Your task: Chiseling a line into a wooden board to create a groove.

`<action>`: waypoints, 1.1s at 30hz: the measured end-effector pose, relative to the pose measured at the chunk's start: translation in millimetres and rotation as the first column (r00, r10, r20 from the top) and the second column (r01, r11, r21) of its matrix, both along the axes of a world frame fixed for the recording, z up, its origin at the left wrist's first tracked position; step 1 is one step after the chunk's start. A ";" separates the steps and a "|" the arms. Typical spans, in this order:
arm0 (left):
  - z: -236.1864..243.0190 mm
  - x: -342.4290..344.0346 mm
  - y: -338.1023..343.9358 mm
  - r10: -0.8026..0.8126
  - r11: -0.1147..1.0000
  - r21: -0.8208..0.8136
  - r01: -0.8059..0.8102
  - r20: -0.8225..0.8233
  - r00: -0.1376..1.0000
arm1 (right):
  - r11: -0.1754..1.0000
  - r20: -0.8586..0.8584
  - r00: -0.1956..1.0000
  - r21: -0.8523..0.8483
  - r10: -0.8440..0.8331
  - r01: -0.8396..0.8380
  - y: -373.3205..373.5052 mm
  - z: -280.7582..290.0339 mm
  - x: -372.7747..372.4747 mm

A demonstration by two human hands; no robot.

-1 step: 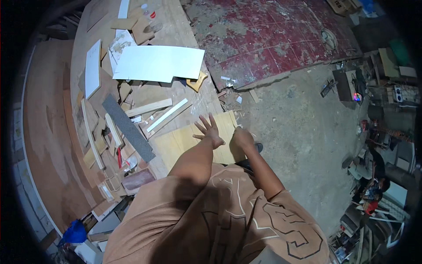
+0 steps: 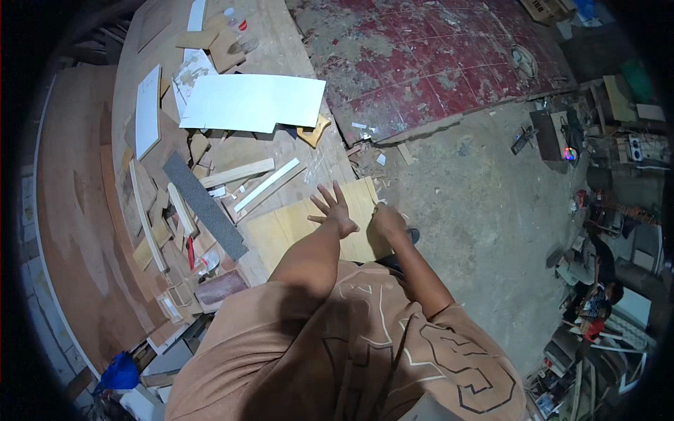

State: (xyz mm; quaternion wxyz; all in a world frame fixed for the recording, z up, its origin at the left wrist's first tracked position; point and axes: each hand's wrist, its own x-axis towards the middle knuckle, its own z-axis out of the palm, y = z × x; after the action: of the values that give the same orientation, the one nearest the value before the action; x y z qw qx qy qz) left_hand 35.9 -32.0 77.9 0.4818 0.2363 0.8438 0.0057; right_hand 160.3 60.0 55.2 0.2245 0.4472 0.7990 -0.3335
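Observation:
A pale yellow wooden board [image 2: 288, 231] lies at the near edge of the worktable, in front of my body. My left hand [image 2: 334, 214] rests on it with the fingers spread wide and nothing in them. At the board's right edge my right hand [image 2: 387, 223] is closed in a fist. Whatever that fist may grip is hidden by the fingers. Beyond my left hand lie a white-faced strip [image 2: 268, 184] and a pale wooden batten [image 2: 239, 171]. A long grey speckled strip [image 2: 203, 203] slants across the table to the left of the board.
Across the table's far part lies a large white panel [image 2: 253, 102], with a yellow saw handle [image 2: 314, 132] under its right corner. Scraps and a clear bottle [image 2: 230, 15] surround it. A red, paint-stained surface [image 2: 435, 63] adjoins at right. Concrete floor [image 2: 470, 210] runs toward clutter and another person [image 2: 597, 288].

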 end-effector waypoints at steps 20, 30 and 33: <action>-13.0 1.0 2.1 -0.020 1.000 -0.010 0.020 -0.017 1.000 | 0.990 0.081 0.992 -0.088 -0.100 0.107 -10.4 7.3 23.3; -9.7 3.6 10.1 -0.035 0.999 -0.018 0.035 -0.002 0.999 | 0.986 0.070 0.984 -0.028 -0.162 0.164 -5.0 -12.3 -1.0; -13.5 1.5 3.7 -0.026 0.999 -0.028 0.025 -0.009 1.000 | 0.995 0.152 0.986 -0.066 -0.068 0.079 -5.9 12.2 -12.3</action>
State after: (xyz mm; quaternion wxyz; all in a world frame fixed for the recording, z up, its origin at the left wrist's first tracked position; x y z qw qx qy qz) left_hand 37.4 -28.3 64.4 0.4813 0.2402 0.8429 -0.0134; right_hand 148.0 54.1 67.4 0.2871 0.4917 0.7504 -0.3356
